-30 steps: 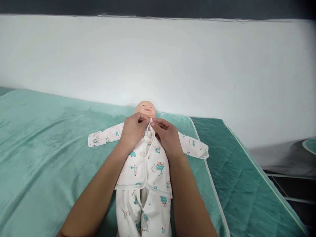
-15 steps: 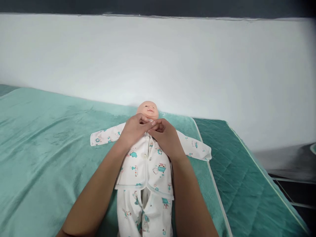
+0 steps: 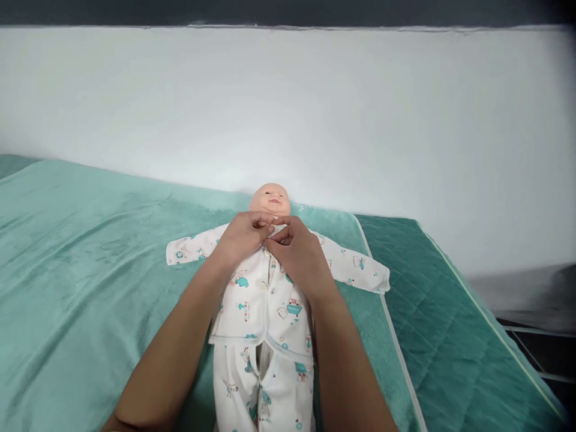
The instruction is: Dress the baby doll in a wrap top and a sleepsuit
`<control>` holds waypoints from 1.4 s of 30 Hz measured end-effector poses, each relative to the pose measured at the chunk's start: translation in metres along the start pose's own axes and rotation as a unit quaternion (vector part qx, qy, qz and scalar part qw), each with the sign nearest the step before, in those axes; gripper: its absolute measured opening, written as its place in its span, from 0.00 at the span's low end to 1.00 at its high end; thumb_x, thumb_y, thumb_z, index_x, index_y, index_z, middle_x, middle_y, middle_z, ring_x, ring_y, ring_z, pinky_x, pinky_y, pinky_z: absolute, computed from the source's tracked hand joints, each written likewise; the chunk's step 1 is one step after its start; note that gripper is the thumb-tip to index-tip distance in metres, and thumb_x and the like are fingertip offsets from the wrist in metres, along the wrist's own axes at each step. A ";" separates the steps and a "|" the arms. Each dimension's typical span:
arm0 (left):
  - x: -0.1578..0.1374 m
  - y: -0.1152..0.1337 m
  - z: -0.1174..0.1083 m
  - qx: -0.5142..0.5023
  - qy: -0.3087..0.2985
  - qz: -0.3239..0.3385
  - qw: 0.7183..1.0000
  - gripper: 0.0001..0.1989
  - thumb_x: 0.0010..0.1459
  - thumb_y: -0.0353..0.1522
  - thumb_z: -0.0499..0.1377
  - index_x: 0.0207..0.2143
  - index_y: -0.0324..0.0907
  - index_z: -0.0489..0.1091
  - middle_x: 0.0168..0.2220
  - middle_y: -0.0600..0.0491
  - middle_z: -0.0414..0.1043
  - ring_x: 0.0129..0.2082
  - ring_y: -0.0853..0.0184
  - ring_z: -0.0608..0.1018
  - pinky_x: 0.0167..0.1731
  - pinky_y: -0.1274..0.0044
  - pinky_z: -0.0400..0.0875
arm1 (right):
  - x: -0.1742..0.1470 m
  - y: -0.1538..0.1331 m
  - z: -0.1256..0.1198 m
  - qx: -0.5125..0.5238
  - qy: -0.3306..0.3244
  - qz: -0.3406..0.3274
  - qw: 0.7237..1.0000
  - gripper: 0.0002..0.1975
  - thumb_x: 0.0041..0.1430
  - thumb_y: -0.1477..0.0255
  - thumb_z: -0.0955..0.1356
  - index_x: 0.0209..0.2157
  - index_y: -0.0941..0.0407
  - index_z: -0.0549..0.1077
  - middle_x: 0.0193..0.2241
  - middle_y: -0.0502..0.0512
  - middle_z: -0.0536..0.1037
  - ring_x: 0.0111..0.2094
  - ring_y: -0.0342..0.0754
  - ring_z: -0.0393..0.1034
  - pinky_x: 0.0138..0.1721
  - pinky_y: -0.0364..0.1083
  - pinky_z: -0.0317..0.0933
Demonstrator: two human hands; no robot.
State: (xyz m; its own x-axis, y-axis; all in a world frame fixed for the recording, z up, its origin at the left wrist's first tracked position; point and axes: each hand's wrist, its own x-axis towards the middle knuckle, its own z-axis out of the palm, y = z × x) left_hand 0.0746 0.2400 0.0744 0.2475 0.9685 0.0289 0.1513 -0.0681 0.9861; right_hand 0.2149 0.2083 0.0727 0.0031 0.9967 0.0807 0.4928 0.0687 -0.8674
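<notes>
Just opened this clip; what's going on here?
A person's left hand and right hand meet at the top front of a printed white jacket on a doll; exactly what they pinch is hidden. Lower down, a button looks undone. The doll lies face up on a green blanket, with the jacket's sleeves spread out and matching pants below.

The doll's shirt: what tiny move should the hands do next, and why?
Perhaps the left hand and right hand should press the shirt shut just below the doll's head. Both hands are close together there, and lower down, a button on one front edge looks unfastened.
</notes>
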 end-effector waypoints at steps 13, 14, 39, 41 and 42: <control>-0.008 -0.015 0.000 0.281 0.071 0.123 0.949 0.17 0.63 0.28 0.52 0.46 0.46 0.80 0.41 0.48 0.73 0.45 0.63 0.77 0.49 0.70 0.71 | -0.014 -0.002 0.003 -0.221 0.064 -0.060 0.971 0.10 0.65 0.64 0.64 0.41 0.54 0.74 0.41 0.57 0.74 0.37 0.51 0.71 0.38 0.49 0.61; -0.008 -0.017 0.000 0.289 0.068 0.124 0.947 0.17 0.64 0.28 0.52 0.47 0.45 0.79 0.41 0.48 0.73 0.45 0.62 0.77 0.50 0.70 0.71 | -0.014 -0.001 0.005 -0.238 0.067 -0.072 0.966 0.11 0.66 0.64 0.64 0.41 0.54 0.74 0.41 0.57 0.74 0.37 0.51 0.71 0.37 0.49 0.61; -0.049 -0.028 0.008 0.264 0.164 0.245 0.918 0.11 0.64 0.28 0.53 0.40 0.42 0.75 0.41 0.49 0.75 0.45 0.62 0.73 0.49 0.70 0.66 | -0.065 0.017 0.024 -0.129 0.187 -0.131 0.965 0.11 0.61 0.63 0.67 0.42 0.55 0.70 0.40 0.58 0.72 0.44 0.53 0.67 0.47 0.52 0.62; -0.055 -0.027 0.009 0.240 0.166 0.237 0.927 0.09 0.64 0.29 0.54 0.38 0.42 0.75 0.39 0.50 0.75 0.43 0.63 0.73 0.47 0.71 0.66 | -0.068 0.011 0.023 -0.164 0.148 -0.119 0.968 0.10 0.60 0.62 0.67 0.39 0.54 0.68 0.38 0.56 0.73 0.41 0.53 0.67 0.43 0.51 0.60; -0.057 -0.027 0.010 0.224 0.161 0.227 0.934 0.08 0.64 0.30 0.55 0.37 0.42 0.75 0.38 0.50 0.75 0.42 0.64 0.73 0.46 0.72 0.67 | -0.069 0.009 0.021 -0.178 0.130 -0.107 0.970 0.10 0.60 0.62 0.67 0.38 0.54 0.68 0.36 0.55 0.73 0.39 0.53 0.67 0.40 0.50 0.59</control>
State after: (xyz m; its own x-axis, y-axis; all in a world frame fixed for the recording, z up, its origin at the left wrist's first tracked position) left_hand 0.0655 0.1840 0.0445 0.0932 0.8321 0.5467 0.5046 -0.5128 0.6946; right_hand 0.2004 0.1411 0.0491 0.0643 0.9141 0.4003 0.7753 0.2068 -0.5967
